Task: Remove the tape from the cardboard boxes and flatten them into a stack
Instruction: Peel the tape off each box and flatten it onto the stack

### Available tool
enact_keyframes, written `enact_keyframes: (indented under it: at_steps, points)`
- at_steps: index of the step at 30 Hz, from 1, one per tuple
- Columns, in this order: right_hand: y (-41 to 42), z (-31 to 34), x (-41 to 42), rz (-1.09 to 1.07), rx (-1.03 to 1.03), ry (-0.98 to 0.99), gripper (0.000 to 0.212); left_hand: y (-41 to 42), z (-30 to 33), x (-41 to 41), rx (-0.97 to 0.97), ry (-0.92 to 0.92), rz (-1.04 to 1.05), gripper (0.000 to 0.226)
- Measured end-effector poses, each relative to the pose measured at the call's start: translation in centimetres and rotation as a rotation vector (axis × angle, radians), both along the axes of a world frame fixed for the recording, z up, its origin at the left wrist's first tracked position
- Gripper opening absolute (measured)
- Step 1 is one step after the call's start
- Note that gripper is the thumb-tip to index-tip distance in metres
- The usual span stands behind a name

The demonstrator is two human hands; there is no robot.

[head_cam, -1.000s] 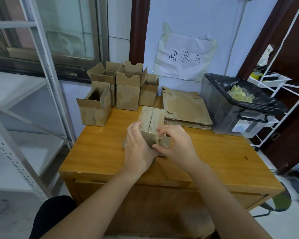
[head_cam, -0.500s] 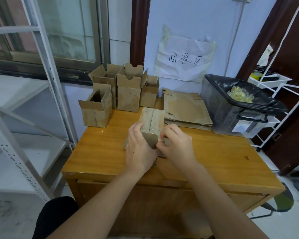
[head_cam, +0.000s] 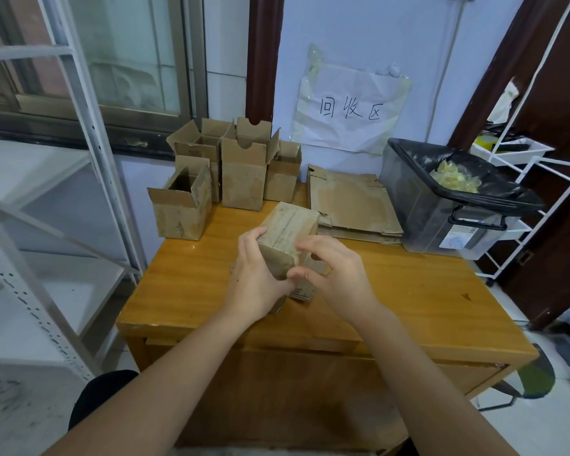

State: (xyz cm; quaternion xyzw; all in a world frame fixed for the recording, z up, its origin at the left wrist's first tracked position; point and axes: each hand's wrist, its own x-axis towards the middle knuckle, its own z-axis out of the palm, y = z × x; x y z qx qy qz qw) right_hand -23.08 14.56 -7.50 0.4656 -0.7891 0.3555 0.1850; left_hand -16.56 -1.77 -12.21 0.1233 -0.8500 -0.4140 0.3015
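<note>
Left hand (head_cam: 260, 278) grips the left side of a closed cardboard box (head_cam: 288, 238), fingers curled round its edge. Right hand (head_cam: 336, 274) sits at the box's right corner, thumb and fingers curled in as if pinching at tape there; the tape itself is too faint to make out. The box is held tilted, just above the wooden table (head_cam: 185, 284), near its middle, top flaps shut along a centre seam.

Using that box as landmark: behind and to its right lies a flattened stack (head_cam: 352, 205), several sheets, so some are done. Behind and to its left stand open boxes (head_cam: 244, 172), about five, upright and unflattened, so most work looks left. Far right of it, a grey bin (head_cam: 441, 222) with black liner holds yellowish crumpled stuff, probably peeled tape. A paper sign (head_cam: 349, 110) hangs on the wall behind.
</note>
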Motion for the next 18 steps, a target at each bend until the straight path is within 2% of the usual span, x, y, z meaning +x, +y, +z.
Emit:
enact_keyframes:
  at_steps: [3, 10, 14, 18]
  points:
    - [-1.3, -0.6, 0.5, -0.072, 0.009, 0.017, 0.050, 0.2, -0.2, 0.0, -0.004, 0.012, -0.003, 0.103]
    - [-3.8, -2.1, 1.1, -0.227, -0.113, 0.054, 0.029, 0.2, 0.0, -0.1, 0.013, 0.026, 0.025, 0.096]
    - [-3.6, -2.5, 1.3, -0.213, -0.186, 0.053, 0.018, 0.4, 0.0, -0.2, 0.004, 0.033, 0.035, 0.094]
    - [-2.9, -2.6, 1.6, -0.162, -0.201, 0.029, 0.017, 0.5, 0.0, -0.3, 0.004, 0.039, 0.037, 0.099]
